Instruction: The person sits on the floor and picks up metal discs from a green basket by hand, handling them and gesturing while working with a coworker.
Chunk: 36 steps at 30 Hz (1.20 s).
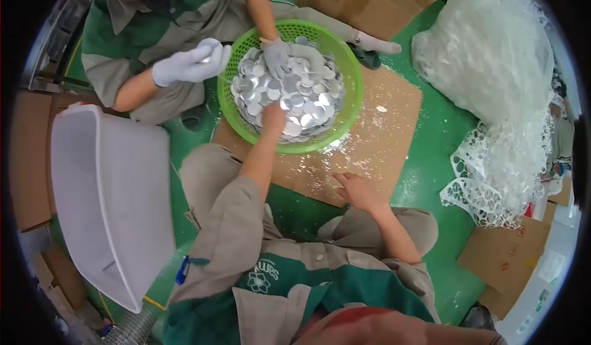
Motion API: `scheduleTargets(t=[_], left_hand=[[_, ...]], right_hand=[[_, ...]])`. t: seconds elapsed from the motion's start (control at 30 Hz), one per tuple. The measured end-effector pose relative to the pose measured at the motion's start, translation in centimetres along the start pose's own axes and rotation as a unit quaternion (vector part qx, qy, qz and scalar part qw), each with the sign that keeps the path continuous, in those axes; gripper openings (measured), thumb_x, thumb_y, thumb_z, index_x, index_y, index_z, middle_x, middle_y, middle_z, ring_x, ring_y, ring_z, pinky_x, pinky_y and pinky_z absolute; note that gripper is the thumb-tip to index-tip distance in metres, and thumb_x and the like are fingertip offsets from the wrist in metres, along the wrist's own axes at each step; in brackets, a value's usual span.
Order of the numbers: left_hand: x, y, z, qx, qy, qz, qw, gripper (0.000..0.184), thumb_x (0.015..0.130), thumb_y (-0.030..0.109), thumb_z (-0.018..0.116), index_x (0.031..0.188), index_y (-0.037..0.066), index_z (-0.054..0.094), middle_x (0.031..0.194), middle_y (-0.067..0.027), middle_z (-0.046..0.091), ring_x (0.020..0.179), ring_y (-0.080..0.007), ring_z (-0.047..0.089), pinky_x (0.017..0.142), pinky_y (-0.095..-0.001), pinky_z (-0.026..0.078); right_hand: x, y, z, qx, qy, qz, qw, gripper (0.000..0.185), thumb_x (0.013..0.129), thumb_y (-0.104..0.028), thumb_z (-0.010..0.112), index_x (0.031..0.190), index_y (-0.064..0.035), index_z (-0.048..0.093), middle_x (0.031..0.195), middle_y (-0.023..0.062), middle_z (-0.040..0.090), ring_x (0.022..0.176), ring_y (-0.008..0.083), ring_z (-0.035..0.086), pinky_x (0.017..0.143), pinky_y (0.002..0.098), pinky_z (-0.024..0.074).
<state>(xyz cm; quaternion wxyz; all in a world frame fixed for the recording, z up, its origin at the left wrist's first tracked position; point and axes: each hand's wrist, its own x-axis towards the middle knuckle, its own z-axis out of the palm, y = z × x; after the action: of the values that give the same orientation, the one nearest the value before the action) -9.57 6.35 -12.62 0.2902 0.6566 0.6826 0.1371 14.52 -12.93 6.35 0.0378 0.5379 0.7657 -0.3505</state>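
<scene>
A green plastic basket (359, 108) holds a heap of round silver discs (298, 98). My left hand (274, 118) reaches over the near rim and touches the heap; its fingertips are hidden, so I cannot tell whether they hold discs. Over the cardboard sheet (394, 123) under the basket, my right hand (358, 191) is open, fingers apart, with nothing in it. Small bright flecks dot that sheet.
Across the basket sits a co-worker, one gloved hand (277, 55) on the discs and the other (194, 63) raised, holding discs. A pale plastic tub (132, 191) stands left. At right lie a clear plastic bag (486, 49), perforated sheet scrap (486, 185) and cardboard boxes (508, 246).
</scene>
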Motion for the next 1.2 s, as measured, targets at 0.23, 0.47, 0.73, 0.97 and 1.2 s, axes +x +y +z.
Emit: scheduleTargets(t=[0.23, 0.47, 0.73, 0.97, 1.2], left_hand=[[-2.3, -0.1, 5.5, 0.144, -0.01, -0.016, 0.989, 0.034, 0.079, 0.024, 0.062, 0.105, 0.002, 0.056, 0.108, -0.0147, 0.058, 0.103, -0.0301, 0.055, 0.083, -0.0411, 0.047], [-4.4, 2.4, 2.7, 0.171, 0.034, 0.027, 0.984, 0.014, 0.077, 0.007, 0.053, 0.079, 0.01, 0.066, 0.087, -0.0115, 0.064, 0.081, -0.0263, 0.064, 0.066, -0.0388, 0.05], [-2.0, 9.0, -7.0, -0.377, -0.103, -0.08, 0.917, 0.023, 0.073, 0.009, 0.067, 0.093, 0.002, 0.058, 0.09, -0.0138, 0.063, 0.081, -0.0236, 0.064, 0.067, -0.0335, 0.053], [-7.6, 14.3, -13.5, -0.667, -0.253, -0.081, 0.696, 0.035, 0.084, 0.007, 0.06, 0.113, -0.005, 0.047, 0.103, -0.0148, 0.058, 0.092, -0.0235, 0.062, 0.079, -0.0336, 0.054], [-8.9, 15.4, -11.0, -0.612, -0.3, 0.02, 0.732, 0.032, 0.086, 0.011, 0.057, 0.116, -0.001, 0.052, 0.107, -0.0078, 0.058, 0.096, -0.0177, 0.058, 0.081, -0.0299, 0.051]], right_hand=[[-0.6, 0.9, 1.0, -0.039, -0.014, 0.01, 0.999, 0.043, 0.084, -0.018, 0.054, 0.125, -0.0074, 0.044, 0.102, 0.0201, 0.056, 0.093, 0.0376, 0.056, 0.08, 0.0448, 0.0463], [-0.2, -1.3, -1.0, -0.011, -0.018, 0.004, 1.0, 0.044, 0.084, -0.019, 0.056, 0.125, -0.0087, 0.044, 0.104, 0.0219, 0.057, 0.096, 0.0386, 0.055, 0.08, 0.0461, 0.0455], [0.3, -1.4, -2.5, 0.017, 0.066, 0.019, 0.997, 0.037, 0.085, -0.017, 0.056, 0.12, -0.0059, 0.05, 0.099, 0.0206, 0.06, 0.088, 0.0379, 0.058, 0.077, 0.0433, 0.0466], [1.4, -2.5, -6.6, 0.396, 0.235, 0.051, 0.886, 0.03, 0.091, -0.021, 0.051, 0.113, -0.0005, 0.055, 0.089, 0.0105, 0.064, 0.077, 0.0167, 0.062, 0.068, 0.0283, 0.0483], [4.5, -2.1, -7.9, 0.425, 0.282, 0.065, 0.858, 0.026, 0.088, -0.013, 0.056, 0.112, -0.0024, 0.055, 0.077, 0.0032, 0.059, 0.068, 0.0115, 0.056, 0.057, 0.0232, 0.045]])
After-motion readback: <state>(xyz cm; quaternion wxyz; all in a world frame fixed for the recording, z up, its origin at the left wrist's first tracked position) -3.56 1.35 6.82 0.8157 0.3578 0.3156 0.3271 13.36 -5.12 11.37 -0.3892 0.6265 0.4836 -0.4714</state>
